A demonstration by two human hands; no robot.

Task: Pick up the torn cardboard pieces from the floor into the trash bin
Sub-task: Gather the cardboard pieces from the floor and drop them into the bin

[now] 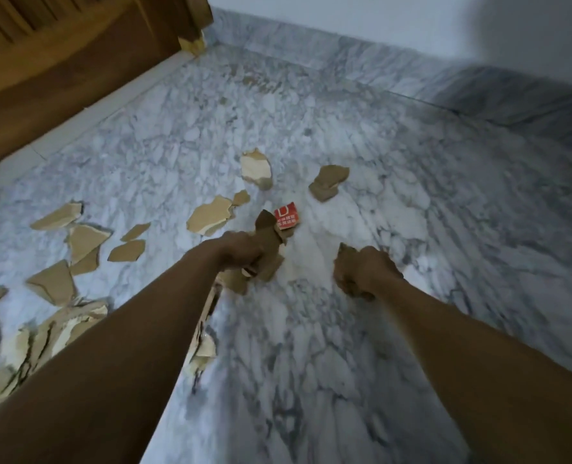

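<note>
- Cardboard pieces: some are in the hands, most are loose on the marble floor (311, 346). No trash bin in view.
- Left hand (241, 251): fist closed around a bundle of brown scraps (268, 231); bits stick out at 12 o'clock and at 5 o'clock of the fist.
- Right hand (366, 271): curled tight on a smaller brown scrap (345, 251), whose edge pokes out at 11 o'clock of the knuckles.
- The hands are apart, with bare floor between them. Both forearms are stretched out, sleeveless.
- A red printed piece (288, 214) lies just beyond the left-hand bundle, at 1 o'clock; contact can't be told.
- A tan piece (211, 216) lies at 11 o'clock of the left hand, with a small chip (241, 197) beside it.
- Pale torn piece (256, 169) and folded brown piece (328, 182) lie further out at 12 o'clock, well apart from each other.
- A scatter of flat pieces (87, 241) lies at 9 o'clock; a denser heap (43, 333) at 8 o'clock is partly hidden by the left arm.
- Wooden furniture (60, 61) stands at 10 o'clock, against the wall.
</note>
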